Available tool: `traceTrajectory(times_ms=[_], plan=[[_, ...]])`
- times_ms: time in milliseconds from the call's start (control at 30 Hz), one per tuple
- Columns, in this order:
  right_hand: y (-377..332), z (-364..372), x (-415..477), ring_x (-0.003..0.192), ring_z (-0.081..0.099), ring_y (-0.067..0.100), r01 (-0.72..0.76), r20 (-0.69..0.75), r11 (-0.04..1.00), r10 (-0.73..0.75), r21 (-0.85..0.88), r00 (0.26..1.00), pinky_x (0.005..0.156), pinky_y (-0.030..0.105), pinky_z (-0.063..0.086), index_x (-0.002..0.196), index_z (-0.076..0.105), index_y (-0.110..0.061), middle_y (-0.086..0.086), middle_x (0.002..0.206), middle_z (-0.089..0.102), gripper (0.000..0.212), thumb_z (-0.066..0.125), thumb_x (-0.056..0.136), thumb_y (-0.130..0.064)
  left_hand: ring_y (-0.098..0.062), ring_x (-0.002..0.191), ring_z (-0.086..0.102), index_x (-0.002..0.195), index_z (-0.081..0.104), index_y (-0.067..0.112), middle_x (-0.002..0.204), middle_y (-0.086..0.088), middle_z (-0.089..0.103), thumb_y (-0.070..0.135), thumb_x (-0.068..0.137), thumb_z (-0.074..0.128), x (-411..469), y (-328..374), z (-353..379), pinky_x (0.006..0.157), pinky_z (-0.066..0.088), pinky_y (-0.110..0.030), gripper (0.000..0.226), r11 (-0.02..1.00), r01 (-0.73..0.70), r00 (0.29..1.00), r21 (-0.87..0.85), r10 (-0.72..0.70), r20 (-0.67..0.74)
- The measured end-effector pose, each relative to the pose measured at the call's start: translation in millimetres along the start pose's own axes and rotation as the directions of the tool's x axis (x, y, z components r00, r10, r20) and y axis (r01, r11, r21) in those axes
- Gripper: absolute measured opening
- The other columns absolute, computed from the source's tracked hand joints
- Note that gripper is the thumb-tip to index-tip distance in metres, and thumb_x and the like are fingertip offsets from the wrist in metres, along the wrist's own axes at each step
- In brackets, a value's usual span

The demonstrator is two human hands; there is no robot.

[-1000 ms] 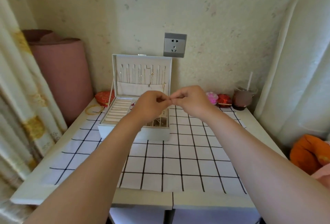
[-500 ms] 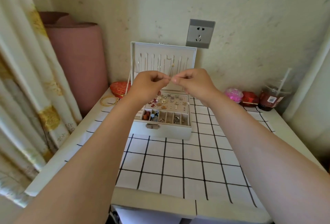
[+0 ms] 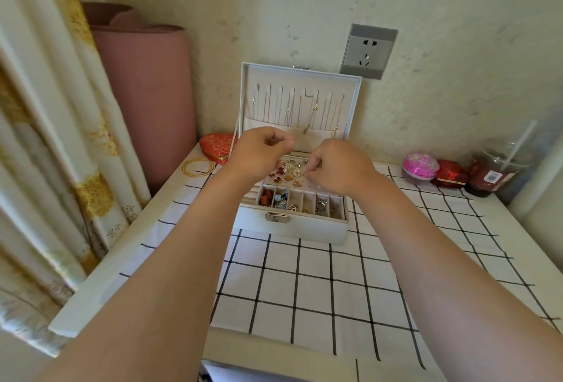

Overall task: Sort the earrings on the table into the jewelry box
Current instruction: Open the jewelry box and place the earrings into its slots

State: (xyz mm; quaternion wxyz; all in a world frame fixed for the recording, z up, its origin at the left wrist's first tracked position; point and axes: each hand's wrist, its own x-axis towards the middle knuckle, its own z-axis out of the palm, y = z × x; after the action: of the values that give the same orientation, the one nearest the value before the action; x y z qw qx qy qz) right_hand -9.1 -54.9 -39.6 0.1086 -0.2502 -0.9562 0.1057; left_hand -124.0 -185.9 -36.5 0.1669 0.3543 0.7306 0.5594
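The white jewelry box [image 3: 292, 231] stands open at the back middle of the table, its lid upright with necklaces hanging inside. Several earrings [image 3: 289, 172] sit pinned on its upper panel, and more small pieces lie in the front compartments [image 3: 301, 203]. My left hand [image 3: 259, 153] hovers over the box's left side, thumb and forefinger pinched on something too small to make out. My right hand [image 3: 338, 168] is lower, its pinched fingertips down at the earring panel on a tiny piece.
A white cloth with a black grid [image 3: 320, 290] covers the table. Gold bangles [image 3: 198, 166] and a red heart-shaped box [image 3: 217, 145] lie left of the jewelry box. A pink ball [image 3: 420, 165], a small red box [image 3: 450, 174] and a drink cup with a straw [image 3: 495, 174] stand at the back right.
My hands, pinched together in front of the lid before, have drawn apart. The right one has dropped to the earring panel. The view has moved closer to the box.
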Motion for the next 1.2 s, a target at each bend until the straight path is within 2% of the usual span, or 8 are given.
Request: traceTrajectory(times_ms=[267,400,500,700,833,967,1067,1200], plan=[[4,-7,0,0.086,0.065,0.009,0.005,0.063,1.0,-0.004,-0.016,0.998,0.076,0.03,0.054,0.066,0.063,-0.035,-0.018,0.079,0.064,0.022,0.073,0.082,-0.024,-0.013,0.066,0.059,0.099,0.071,0.015,0.099,-0.007,0.073,0.021,0.089,0.07,0,-2,0,0.075,0.056,-0.029,0.012,1.0,0.019,1.0,-0.006,-0.019,0.019],[2,-7,-1,0.086,0.063,0.009,-0.003,0.057,0.999,0.005,-0.041,0.998,0.071,0.026,0.048,0.064,0.06,-0.036,-0.018,0.08,0.064,0.025,0.072,0.083,-0.025,-0.008,0.062,0.059,0.097,0.071,0.017,0.097,-0.005,0.073,0.023,0.089,0.07,-1,0,2,0.064,0.053,-0.016,0.009,1.0,0.009,1.0,0.0,-0.009,0.028],[0,-3,-2,0.087,0.064,0.011,0.015,0.022,0.996,-0.013,-0.084,1.0,0.071,0.026,0.046,0.064,0.058,-0.036,-0.016,0.083,0.065,0.027,0.072,0.084,-0.026,-0.007,0.061,0.059,0.095,0.071,0.021,0.095,-0.001,0.073,0.024,0.089,0.07,-2,1,3,0.065,0.052,-0.019,0.006,1.0,0.006,1.0,0.003,-0.006,0.031],[2,-6,-1,0.084,0.067,0.011,0.033,0.099,0.998,-0.028,-0.052,0.995,0.076,0.031,0.054,0.065,0.067,-0.031,-0.014,0.079,0.07,0.02,0.071,0.085,-0.03,-0.006,0.057,0.057,0.094,0.071,0.018,0.092,0.001,0.074,0.023,0.089,0.071,-3,4,6,0.062,0.053,-0.018,0.006,1.0,0.005,0.999,-0.011,-0.005,0.041],[6,-8,-2,0.08,0.066,0.005,0.022,0.056,0.985,-0.032,0.171,0.998,0.08,0.034,0.057,0.076,0.073,-0.03,-0.017,0.078,0.069,0.013,0.071,0.087,-0.023,-0.008,0.058,0.056,0.093,0.071,0.018,0.093,0.0,0.074,0.024,0.09,0.069,-5,7,5,0.056,0.051,-0.017,0.007,0.999,0.031,0.998,-0.043,-0.028,0.053],[-1,-24,-5,0.072,0.064,-0.004,0.056,-0.108,0.869,-0.003,0.491,0.994,0.064,0.016,0.05,0.096,0.075,-0.022,-0.011,0.086,0.07,0.01,0.075,0.087,-0.017,-0.005,0.053,0.054,0.093,0.07,0.019,0.089,0.001,0.073,0.029,0.091,0.069,-8,16,7,0.043,0.041,-0.013,0.01,0.99,0.085,0.996,-0.109,-0.081,0.041],[-5,-37,-12,0.061,0.064,-0.004,0.111,-0.133,0.737,-0.029,0.666,0.991,0.051,0.012,0.047,0.101,0.077,-0.016,0.001,0.085,0.075,0.022,0.081,0.08,-0.009,-0.001,0.053,0.057,0.094,0.072,0.021,0.082,0.007,0.072,0.038,0.089,0.069,-10,23,9,0.048,0.044,-0.017,0.018,0.983,0.134,0.991,-0.127,-0.132,0.029],[-3,-39,-17,0.061,0.064,-0.004,0.159,-0.225,0.693,0.005,0.703,0.974,0.053,0.008,0.044,0.097,0.078,-0.009,0.003,0.085,0.076,0.022,0.084,0.076,-0.008,-0.004,0.059,0.06,0.099,0.073,0.023,0.088,0.009,0.074,0.044,0.087,0.07,-16,30,11,0.058,0.045,-0.024,0.025,0.964,0.178,0.984,-0.195,-0.168,0.066]])
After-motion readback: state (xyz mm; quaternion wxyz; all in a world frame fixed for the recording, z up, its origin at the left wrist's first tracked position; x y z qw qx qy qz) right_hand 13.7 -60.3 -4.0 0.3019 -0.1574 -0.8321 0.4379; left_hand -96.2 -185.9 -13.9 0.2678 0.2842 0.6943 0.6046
